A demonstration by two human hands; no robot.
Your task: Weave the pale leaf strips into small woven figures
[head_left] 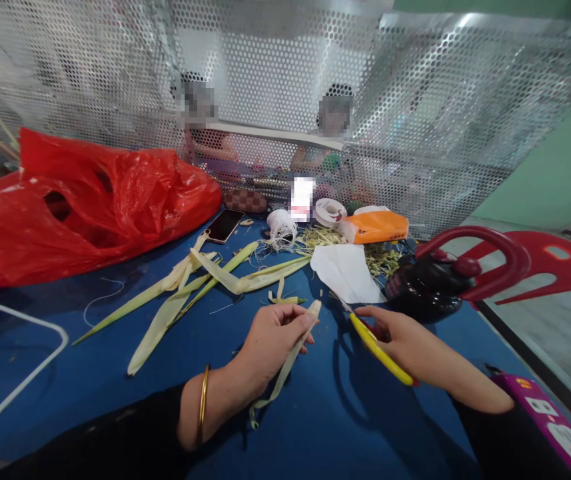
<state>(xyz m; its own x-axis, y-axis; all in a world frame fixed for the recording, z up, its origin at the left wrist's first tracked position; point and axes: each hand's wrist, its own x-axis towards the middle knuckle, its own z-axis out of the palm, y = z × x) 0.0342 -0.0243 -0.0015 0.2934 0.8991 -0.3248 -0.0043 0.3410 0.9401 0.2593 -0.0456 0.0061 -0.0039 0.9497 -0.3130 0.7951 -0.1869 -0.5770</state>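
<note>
Between the thumb and fingers of my left hand (272, 340) is a narrow strip of pale corn husk (288, 367), its cut end up and its tail hanging toward me. My right hand (408, 340) is closed around yellow-handled scissors (380, 350), whose blades point up and left, apart from the strip. Just beyond my left hand lies a short husk scrap (285, 300). Longer green and cream corn husks (165, 320) are spread over the blue table (165, 427) to the left. A white paper (348, 270) rests beyond the scissors.
A big red plastic bag (130, 207) fills the left back, with a phone (225, 225) beside it. White thread (282, 230), a tape roll (330, 212) and an orange packet (378, 227) line the back. A black kettle (428, 287) stands right. People sit behind the perforated metal screen (270, 60).
</note>
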